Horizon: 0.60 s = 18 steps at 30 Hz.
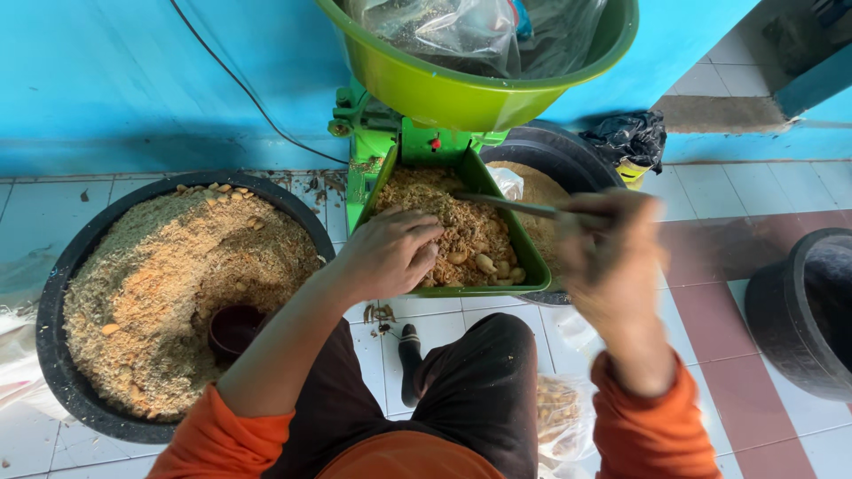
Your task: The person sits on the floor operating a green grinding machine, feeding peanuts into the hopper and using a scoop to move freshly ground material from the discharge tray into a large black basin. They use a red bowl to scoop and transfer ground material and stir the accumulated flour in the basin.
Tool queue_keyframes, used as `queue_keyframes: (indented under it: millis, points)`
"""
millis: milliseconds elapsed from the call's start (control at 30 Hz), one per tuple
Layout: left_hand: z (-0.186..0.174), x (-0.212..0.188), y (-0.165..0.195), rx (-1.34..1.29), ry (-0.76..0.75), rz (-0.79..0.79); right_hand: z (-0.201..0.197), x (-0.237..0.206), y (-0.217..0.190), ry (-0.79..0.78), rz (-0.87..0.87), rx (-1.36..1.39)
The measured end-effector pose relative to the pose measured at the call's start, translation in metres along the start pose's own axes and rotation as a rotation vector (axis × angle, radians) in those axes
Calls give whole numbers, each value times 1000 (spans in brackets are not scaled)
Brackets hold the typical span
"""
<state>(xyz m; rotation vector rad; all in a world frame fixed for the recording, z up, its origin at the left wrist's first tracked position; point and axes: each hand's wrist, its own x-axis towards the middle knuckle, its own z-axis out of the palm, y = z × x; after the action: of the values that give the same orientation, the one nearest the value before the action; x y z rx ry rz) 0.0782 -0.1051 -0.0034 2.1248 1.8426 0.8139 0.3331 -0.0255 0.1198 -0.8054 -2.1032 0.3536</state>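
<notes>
Presently: our left hand (390, 253) rests clenched in the husk mix (448, 222) inside the green tray (532, 266); our blurred right hand (608, 257) grasps a thin stick (506, 205) above it.

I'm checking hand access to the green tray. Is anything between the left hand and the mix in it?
Nothing visible: the left hand already rests on the mix inside the green tray. The right hand holds a thin stick over it.

black tub (53, 293) | green basin (426, 89) | black bag (632, 135) | dark bucket (799, 310)
</notes>
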Motion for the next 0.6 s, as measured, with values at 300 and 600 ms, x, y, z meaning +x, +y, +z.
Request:
queue_keyframes:
  millis: [300, 600]
  points:
    - [-7, -5, 14, 288, 148, -58, 68, -32, 33, -49, -109, 58]
    - [-10, -12, 22, 340, 289, -96, 60, -46, 6, 81, -111, 149]
